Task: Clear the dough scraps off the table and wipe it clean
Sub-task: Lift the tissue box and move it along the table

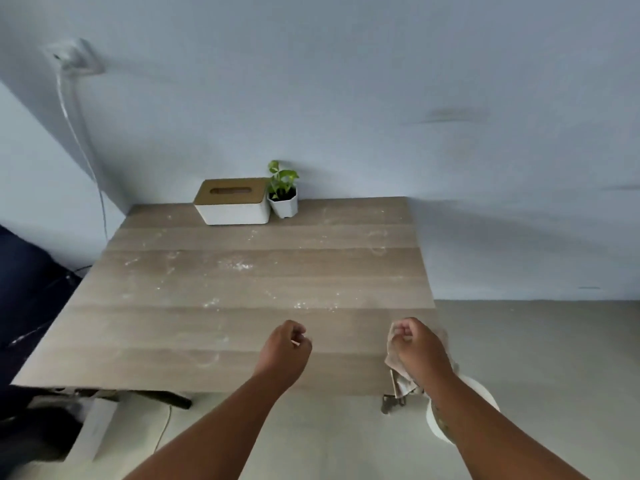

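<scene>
The wooden table (173, 327) carries white flour smears and small dough scraps (239, 265) across its middle and far part. My left hand (285, 348) hovers over the near edge with its fingers curled; whether it holds a scrap I cannot tell. My right hand (415, 348) is over the near right corner and grips a beige cloth (398, 375), which hangs down past the table edge.
A white tissue box with a tan lid (232, 206) and a small potted plant (283, 195) stand at the table's far edge by the wall. A white round bin (481, 393) sits on the floor under my right forearm. A cable hangs from a wall socket (74, 58).
</scene>
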